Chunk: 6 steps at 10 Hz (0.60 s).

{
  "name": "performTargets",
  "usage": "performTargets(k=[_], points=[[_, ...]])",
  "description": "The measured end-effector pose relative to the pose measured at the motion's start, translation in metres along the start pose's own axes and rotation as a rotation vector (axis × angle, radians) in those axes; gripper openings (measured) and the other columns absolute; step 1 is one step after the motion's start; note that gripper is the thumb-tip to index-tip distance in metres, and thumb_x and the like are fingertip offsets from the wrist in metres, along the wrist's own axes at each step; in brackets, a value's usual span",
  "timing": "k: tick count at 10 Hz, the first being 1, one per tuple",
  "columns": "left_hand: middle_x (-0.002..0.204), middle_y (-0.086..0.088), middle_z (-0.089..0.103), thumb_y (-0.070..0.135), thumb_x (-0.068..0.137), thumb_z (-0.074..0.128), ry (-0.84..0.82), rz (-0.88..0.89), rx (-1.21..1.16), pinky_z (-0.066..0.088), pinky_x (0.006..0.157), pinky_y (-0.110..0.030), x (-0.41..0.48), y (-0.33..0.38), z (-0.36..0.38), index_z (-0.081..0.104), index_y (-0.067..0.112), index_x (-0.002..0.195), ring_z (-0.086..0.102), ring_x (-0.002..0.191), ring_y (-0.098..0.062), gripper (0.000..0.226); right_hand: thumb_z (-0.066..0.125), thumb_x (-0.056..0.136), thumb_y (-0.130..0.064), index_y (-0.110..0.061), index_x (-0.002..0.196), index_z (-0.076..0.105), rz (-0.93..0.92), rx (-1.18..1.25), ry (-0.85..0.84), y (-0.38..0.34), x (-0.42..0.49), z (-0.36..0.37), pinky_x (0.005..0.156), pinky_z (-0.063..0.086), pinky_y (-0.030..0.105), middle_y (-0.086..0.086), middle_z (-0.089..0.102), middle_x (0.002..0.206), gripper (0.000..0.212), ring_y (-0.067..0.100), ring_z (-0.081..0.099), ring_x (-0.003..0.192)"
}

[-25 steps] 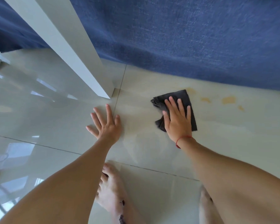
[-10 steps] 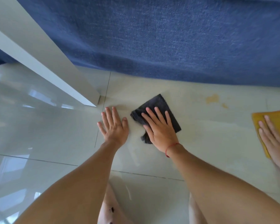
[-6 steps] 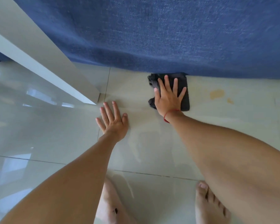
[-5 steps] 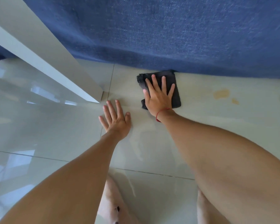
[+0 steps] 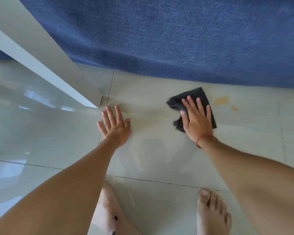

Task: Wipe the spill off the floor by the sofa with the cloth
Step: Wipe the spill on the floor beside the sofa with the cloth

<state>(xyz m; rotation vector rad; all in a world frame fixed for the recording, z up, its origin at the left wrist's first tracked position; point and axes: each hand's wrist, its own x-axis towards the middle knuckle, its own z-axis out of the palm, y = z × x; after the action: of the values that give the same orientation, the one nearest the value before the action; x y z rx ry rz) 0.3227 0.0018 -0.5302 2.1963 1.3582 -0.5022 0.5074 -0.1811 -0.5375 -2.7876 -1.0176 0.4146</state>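
Bracing flat on the floor [image 5: 41, 133] at the left, left hand [image 5: 115, 127] spread wide with fingers apart, gripping nothing, palm down just right of the white panel [image 5: 46, 61] whose lower corner meets the tiles. Further right, right hand [image 5: 196, 119] pressed open and flat over the dark cloth [image 5: 194, 94], fingers splayed on top, not curled around it, a red string [image 5: 203, 139] round the wrist. Cloth crumpled at its left edge, lying on the pale tile near the foot of the blue sofa [image 5: 176, 34]. Just right of the cloth, apart from it, the yellowish spill [image 5: 221, 100]: one larger patch and a smaller spot beside it, not yet covered.

Likely risks: with only palm pressure on the cloth, could slide out from under the hand on the glossy tile, or bunch further and smear the liquid instead of lifting it. Pushing toward the sofa might drive the spill under the fabric edge or stain it. Faint wet sheen on the tile between the hands, so a braced palm or a bare foot [image 5: 212, 214] might slip.

Nothing between cloth and spill; sofa close behind, limiting stroke length
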Motion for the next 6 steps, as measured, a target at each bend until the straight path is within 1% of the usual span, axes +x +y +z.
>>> performTargets(k=[1,2,3,4,5,6], points=[[0.157,-0.003,-0.033,0.042,0.102,0.015,0.004,-0.003,0.001,-0.017,0.115,-0.046,0.001,0.000,0.000,-0.022,0.027,0.151,-0.028,0.146,-0.020,0.064,0.021,0.101,-0.041,-0.032,0.150,0.018,0.134,0.055,0.021,-0.026,0.024,0.004,0.118,-0.004,0.055,-0.010,0.008,0.162,0.051,0.023,0.001,0.150],[0.158,-0.002,-0.032,0.042,0.102,0.016,-0.006,-0.007,0.004,-0.016,0.116,-0.046,-0.001,0.001,0.000,-0.021,0.027,0.152,-0.028,0.146,-0.020,0.064,0.022,0.100,-0.042,-0.033,0.150,0.016,0.089,0.043,0.007,-0.061,0.033,0.010,0.115,-0.005,0.059,-0.012,0.006,0.162,0.051,0.027,0.000,0.149],[0.161,-0.003,-0.025,0.037,0.099,0.021,0.038,-0.068,-0.001,-0.015,0.117,-0.047,-0.001,0.011,-0.002,-0.011,0.024,0.155,-0.022,0.148,-0.020,0.065,0.025,0.100,-0.042,-0.032,0.150,0.021,-0.115,0.011,-0.040,-0.086,0.020,0.019,0.115,-0.005,0.057,-0.013,0.011,0.161,0.051,0.025,0.001,0.150],[0.163,-0.008,-0.013,0.031,0.096,0.028,0.172,-0.105,-0.091,-0.014,0.117,-0.050,0.000,0.034,-0.006,0.008,0.020,0.155,-0.015,0.150,-0.023,0.063,0.025,0.099,-0.041,-0.030,0.148,0.030,-0.197,0.006,-0.046,-0.081,-0.007,0.025,0.117,0.004,0.056,-0.009,0.024,0.159,0.050,0.026,0.014,0.148],[0.162,-0.007,-0.019,0.039,0.100,0.024,0.157,0.072,-0.036,-0.016,0.114,-0.052,-0.004,0.061,0.002,-0.002,0.030,0.155,-0.016,0.150,-0.023,0.062,0.028,0.097,-0.039,-0.025,0.143,0.041,-0.282,-0.042,-0.029,-0.043,-0.031,0.022,0.117,0.014,0.049,-0.005,0.038,0.153,0.049,0.026,0.032,0.143],[0.161,-0.004,-0.025,0.046,0.100,0.017,0.055,0.144,0.037,-0.015,0.116,-0.054,-0.009,0.071,0.019,-0.011,0.036,0.153,-0.021,0.149,-0.023,0.060,0.027,0.096,-0.039,-0.025,0.143,0.041,-0.163,-0.056,-0.013,0.009,-0.048,0.011,0.116,0.013,0.045,-0.006,0.037,0.153,0.051,0.024,0.033,0.143]])
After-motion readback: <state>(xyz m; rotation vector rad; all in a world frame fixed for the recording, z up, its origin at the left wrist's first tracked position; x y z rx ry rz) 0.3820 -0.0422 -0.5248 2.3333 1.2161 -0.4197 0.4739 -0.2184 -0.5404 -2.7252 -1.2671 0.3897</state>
